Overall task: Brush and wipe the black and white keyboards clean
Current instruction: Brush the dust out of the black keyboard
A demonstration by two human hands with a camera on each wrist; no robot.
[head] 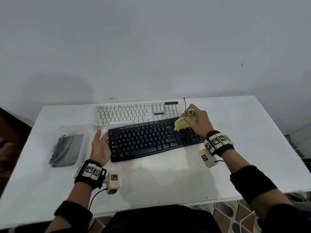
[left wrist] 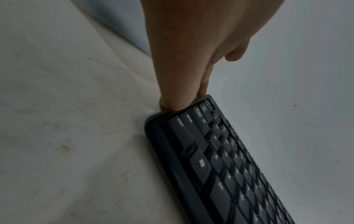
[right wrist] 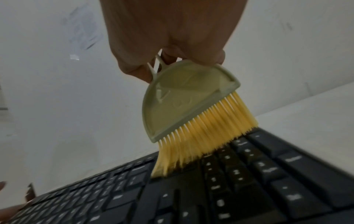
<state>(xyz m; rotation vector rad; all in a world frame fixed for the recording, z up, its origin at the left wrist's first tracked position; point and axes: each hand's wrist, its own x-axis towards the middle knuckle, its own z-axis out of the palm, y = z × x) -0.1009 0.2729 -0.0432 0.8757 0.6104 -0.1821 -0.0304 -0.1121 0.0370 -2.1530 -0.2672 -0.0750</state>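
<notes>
- Right hand [head: 199, 121] pinched brush [head: 182, 122]; bristles sat on black keyboard [head: 151, 140] numpad, its right end.
- Keyboard's long axis ran leftward across the bench [head: 168, 179] toward the spread left hand [head: 101, 145] bracing its left edge.
- White keyboard [head: 134, 113] lay just behind, unbrushed by my reckoning.

Even, diffuse light across the head view, soft shadows under the hands, tabletop [head: 168, 182] edges bowed by wide-angle distortion; both wrist views dim, grainy, with motion blur on the brush [right wrist: 193, 109] bristles.
</notes>
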